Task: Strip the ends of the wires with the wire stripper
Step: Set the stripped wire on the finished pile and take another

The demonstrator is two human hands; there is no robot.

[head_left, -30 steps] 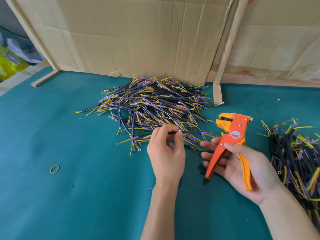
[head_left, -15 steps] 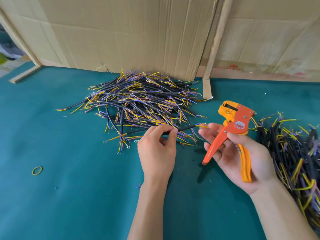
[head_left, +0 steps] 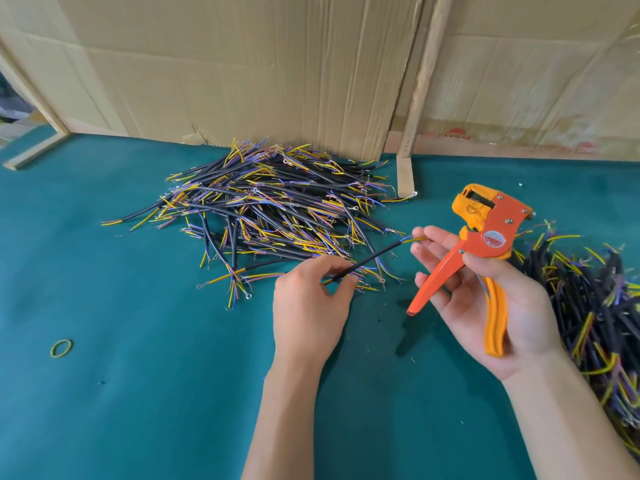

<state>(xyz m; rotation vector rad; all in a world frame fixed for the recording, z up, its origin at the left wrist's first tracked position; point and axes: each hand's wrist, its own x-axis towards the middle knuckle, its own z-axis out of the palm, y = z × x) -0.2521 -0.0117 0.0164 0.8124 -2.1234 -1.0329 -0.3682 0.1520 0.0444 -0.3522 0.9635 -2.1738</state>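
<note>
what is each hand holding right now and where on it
The left hand pinches a black cable near its lower end. The right hand grips the orange wire stripper by its handles, its fingers touching the cable's yellow tip.

I'm at a makeshift workshop bench for hand wiring work: a desk covered in green felt, walled off by flattened cardboard sheets and wooden strips, with heaps of cut wires piled on both sides.

Teal tabletop; cardboard backdrop
</note>
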